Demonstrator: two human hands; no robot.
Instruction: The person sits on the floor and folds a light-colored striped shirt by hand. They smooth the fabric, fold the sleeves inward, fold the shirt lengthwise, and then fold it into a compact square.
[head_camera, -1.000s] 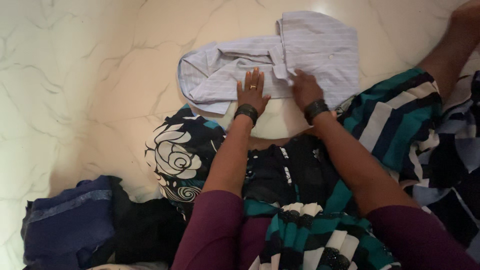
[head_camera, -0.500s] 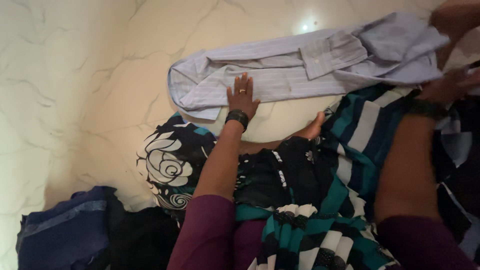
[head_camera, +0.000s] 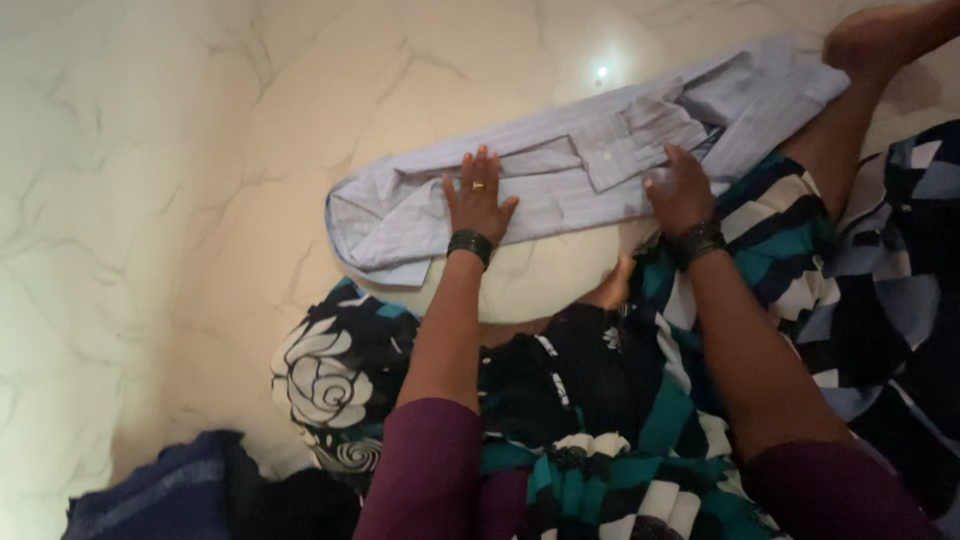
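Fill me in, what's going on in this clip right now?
A person sitting on a pale marble floor is working on a light blue striped shirt laid out in a long, narrow strip. The left hand lies flat on it with fingers spread; the right hand presses it near the buttoned cuff. Dark folded clothes lie at lower left. Neither hand grips anything.

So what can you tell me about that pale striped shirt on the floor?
The shirt is light blue with fine stripes, thin woven cloth by its look. It lies folded into a long, creased strip on the white marble floor, a buttoned cuff on top. The left hand and right hand press flat on it.
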